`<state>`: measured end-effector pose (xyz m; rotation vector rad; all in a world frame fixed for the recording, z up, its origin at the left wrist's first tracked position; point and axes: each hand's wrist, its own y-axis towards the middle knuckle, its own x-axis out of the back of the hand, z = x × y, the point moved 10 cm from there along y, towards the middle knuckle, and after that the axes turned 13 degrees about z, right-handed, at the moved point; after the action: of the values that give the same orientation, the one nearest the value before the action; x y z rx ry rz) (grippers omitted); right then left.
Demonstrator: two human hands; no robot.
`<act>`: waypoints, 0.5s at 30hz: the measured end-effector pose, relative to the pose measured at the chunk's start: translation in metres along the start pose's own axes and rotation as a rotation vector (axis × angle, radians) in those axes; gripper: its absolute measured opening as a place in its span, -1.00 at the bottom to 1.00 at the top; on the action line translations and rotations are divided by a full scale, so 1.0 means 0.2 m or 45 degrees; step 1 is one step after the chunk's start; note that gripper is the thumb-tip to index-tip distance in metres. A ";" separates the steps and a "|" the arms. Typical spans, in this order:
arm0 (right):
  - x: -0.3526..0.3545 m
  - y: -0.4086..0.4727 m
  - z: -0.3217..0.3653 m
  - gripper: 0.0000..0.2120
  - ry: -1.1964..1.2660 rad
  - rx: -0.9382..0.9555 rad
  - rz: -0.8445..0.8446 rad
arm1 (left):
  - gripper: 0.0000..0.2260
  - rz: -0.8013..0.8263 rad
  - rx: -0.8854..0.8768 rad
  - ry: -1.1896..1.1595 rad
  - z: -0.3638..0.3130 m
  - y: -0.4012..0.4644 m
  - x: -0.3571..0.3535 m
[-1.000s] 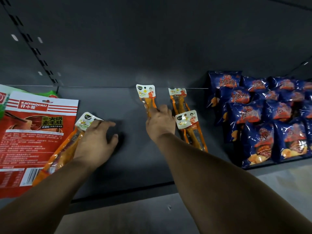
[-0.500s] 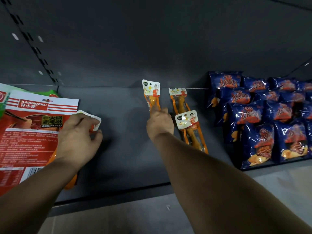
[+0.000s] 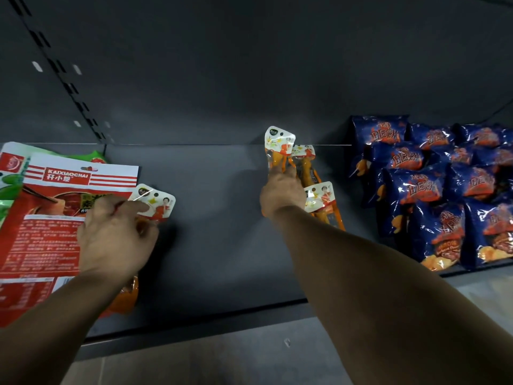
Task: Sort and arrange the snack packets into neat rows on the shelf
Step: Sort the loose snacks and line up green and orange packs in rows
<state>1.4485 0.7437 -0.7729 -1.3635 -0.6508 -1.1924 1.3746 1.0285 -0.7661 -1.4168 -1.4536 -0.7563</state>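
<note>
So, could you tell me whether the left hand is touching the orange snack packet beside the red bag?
Touching. The head view shows the left hand with fingers on the orange snack packet's white header, covering its middle.

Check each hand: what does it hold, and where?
Left hand grips an orange snack stick packet around its middle. Right hand pinches another's orange body just below the white header.

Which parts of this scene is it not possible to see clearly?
Head view:
- Orange packet under the left hand: its body is covered.
- Packet at the right hand: lower part hidden.
- Red packet: cut off by left edge, small print unreadable.
- Blue packets: row continues past right edge.
</note>
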 end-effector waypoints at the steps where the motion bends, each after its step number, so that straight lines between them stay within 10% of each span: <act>1: 0.00 0.00 0.00 -0.45 -0.032 0.002 -0.007 | -0.61 -0.004 0.008 -0.003 0.01 0.00 0.00; 15: -0.04 -0.05 0.08 -0.55 -0.243 0.115 -0.015 | -0.60 0.203 0.200 -0.001 0.09 -0.05 -0.07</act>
<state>1.4420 0.7623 -0.7736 -1.4086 -0.8391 -1.0373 1.3593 1.0376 -0.7836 -1.3930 -1.3516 -0.5297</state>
